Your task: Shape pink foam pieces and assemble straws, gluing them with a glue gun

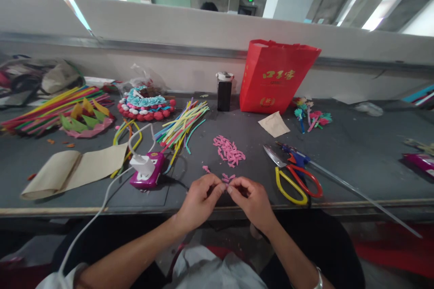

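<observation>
My left hand [200,198] and my right hand [249,198] meet at the near edge of the grey table [356,153]. Both are closed in a pinch, fingertips nearly touching, on a small pink piece [225,185] held between them. Just beyond the fingers lie a few loose pink pieces [226,176], and farther back sits a pile of the same pink pieces [228,150].
Scissors with red and yellow handles [294,176] and a blue glue gun [294,157] lie to the right. A purple power strip with white plug [147,170], coloured sticks [181,126], a flower-covered craft [145,102], a black bottle [224,91], a red bag [276,76] and brown paper [73,168] surround them.
</observation>
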`<state>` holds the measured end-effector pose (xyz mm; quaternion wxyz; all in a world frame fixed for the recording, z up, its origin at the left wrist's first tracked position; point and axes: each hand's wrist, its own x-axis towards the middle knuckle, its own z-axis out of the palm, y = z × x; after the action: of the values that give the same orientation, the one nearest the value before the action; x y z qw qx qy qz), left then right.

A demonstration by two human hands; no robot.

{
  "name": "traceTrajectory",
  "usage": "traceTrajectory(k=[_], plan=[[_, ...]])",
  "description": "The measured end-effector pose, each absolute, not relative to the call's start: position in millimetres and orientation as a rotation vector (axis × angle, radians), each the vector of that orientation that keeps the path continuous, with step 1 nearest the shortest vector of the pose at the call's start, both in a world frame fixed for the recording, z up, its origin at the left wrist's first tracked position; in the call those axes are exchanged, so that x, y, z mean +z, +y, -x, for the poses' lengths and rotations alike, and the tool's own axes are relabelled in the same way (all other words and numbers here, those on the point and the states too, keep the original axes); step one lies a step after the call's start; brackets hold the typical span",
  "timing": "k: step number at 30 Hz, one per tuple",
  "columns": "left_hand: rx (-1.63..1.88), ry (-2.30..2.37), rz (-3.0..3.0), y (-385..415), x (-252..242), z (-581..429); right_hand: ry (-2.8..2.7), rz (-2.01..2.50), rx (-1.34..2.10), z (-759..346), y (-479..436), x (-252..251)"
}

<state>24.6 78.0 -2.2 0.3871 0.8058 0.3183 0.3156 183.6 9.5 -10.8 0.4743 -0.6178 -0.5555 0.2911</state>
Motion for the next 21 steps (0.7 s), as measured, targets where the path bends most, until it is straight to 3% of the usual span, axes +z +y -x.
traceTrajectory(k=[15, 21], plan=[[0.962, 0.982, -1.965, 94.7, 10.5, -10.8, -1.226, 1.572, 0.631, -208.6, 14.4, -11.0], [0.846, 0.678, -2.23, 81.0, 1.5, -14.0, -1.4, 1.649, 0.434, -223.9, 53.2, 0.4]])
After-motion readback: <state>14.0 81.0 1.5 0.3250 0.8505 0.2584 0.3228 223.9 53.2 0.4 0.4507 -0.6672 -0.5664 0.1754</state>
